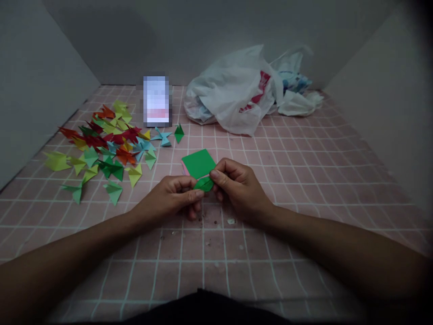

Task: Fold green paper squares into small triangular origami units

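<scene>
Between my two hands is a small folded piece of green origami paper (204,183). My left hand (179,193) pinches its left end between thumb and forefinger. At the other end, the thumb and forefinger of my right hand (237,183) grip its right tip. Just behind the hands lies a stack of square paper (198,163) with a green sheet on top and a pink edge showing below. Part of the stack's front edge is hidden by my fingers. Off to the left spreads a heap of folded paper cranes (108,168) in green, yellow, red, orange and blue.
A single dark green crane (179,133) stands apart near a phone (156,99) with a lit, blurred screen. White plastic bags (233,90) lie against the back wall. Small scraps (231,221) dot the pink checked cloth (287,180). Walls rise on both sides.
</scene>
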Demonstrator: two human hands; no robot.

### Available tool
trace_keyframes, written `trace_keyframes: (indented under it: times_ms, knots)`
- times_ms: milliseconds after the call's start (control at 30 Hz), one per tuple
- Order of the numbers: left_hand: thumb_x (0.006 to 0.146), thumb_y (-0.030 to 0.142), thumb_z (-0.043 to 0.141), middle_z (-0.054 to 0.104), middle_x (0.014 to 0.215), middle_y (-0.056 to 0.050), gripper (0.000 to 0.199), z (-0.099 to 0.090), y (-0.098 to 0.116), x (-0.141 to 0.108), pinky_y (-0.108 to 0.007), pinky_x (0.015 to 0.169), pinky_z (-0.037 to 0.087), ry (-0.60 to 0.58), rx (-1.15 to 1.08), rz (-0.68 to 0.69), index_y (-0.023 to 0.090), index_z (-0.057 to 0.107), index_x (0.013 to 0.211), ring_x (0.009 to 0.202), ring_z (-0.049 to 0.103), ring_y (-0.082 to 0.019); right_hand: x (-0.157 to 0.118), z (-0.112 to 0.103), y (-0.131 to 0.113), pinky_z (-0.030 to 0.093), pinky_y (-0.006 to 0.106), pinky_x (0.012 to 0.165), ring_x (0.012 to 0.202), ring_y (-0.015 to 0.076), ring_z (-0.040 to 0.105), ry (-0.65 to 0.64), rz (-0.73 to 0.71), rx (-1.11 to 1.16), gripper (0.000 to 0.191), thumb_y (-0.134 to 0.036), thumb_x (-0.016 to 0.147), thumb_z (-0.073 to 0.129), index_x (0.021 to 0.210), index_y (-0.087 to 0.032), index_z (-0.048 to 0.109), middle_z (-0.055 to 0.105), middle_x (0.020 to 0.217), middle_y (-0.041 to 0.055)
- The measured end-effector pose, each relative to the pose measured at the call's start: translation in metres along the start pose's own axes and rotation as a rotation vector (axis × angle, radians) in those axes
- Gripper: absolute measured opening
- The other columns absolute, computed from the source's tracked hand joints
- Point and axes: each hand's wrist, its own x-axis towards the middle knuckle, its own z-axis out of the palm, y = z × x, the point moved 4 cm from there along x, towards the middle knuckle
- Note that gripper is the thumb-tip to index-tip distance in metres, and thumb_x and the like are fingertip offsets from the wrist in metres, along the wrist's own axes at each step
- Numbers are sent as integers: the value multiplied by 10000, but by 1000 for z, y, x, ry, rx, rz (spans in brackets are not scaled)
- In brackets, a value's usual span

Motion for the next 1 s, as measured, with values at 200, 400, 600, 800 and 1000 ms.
trace_keyframes:
  times_ms: [200, 400, 600, 800, 1000]
  knots:
    - [862, 439, 682, 627, 584, 25, 342, 4, 2, -3, -176, 441, 395, 24, -6, 32, 159, 605, 681, 438, 532, -67, -4, 4, 4, 343, 198, 434, 441, 70, 453, -28, 81, 26, 280, -369, 910, 645, 728, -198, 519, 522, 532, -67]
    - [855, 399, 700, 636, 587, 29, 319, 5, 3, -3, -171, 435, 404, 63, -28, 70, 159, 584, 680, 429, 548, -65, 0, 7, 10, 387, 202, 427, 448, 69, 487, -53, 136, 190, 304, -432, 904, 642, 757, -196, 519, 569, 609, -59]
    - [888, 373, 678, 634, 627, 23, 304, 1, 2, -3, -185, 507, 459, 109, -26, 140, 155, 589, 695, 496, 579, -75, 0, 8, 11, 356, 208, 455, 462, 77, 477, -127, 149, 86, 280, -369, 879, 690, 750, -193, 515, 562, 551, -58]
    - [945, 420, 597, 677, 766, -16, 292, -5, 2, -3, -244, 641, 533, 150, -111, 195, 160, 663, 832, 655, 634, -126, 0, 7, 11, 355, 215, 464, 483, 76, 481, -133, 143, 86, 238, -354, 872, 680, 775, -191, 536, 609, 640, -33]
    - [903, 365, 677, 673, 714, -7, 239, -6, 0, 0, -223, 615, 493, 124, -171, 185, 153, 677, 794, 614, 603, -107, 1, 7, 11, 370, 206, 471, 484, 77, 502, -124, 142, 83, 230, -319, 869, 679, 759, -195, 520, 610, 607, -36]
